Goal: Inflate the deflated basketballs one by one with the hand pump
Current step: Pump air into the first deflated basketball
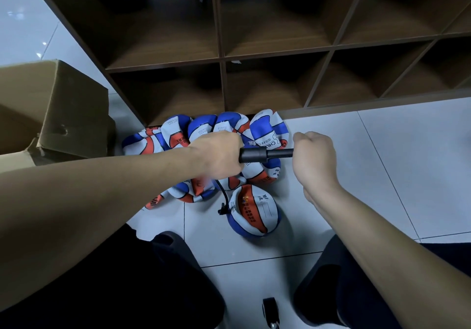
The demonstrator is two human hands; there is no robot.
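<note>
The hand pump [265, 155] was held level above the floor [356, 176], its barrel gripped by the left hand [218, 156] and its handle end closed inside the fist of the right hand [314, 157], with a short part of the thinner rod shown between them. For a good stroke, the barrel should probably be kept still and the rod pushed straight along its axis, so that the black hose [224, 198] was not pulled out of the ball. The hose was led down to the basketball [254, 212] on the floor just below the hands. This ball was seen rounded, with blue, white and orange panels, while the other basketballs [198, 135] behind it were lying flat and folded in a pile before the wooden shelf [221, 56].
</note>
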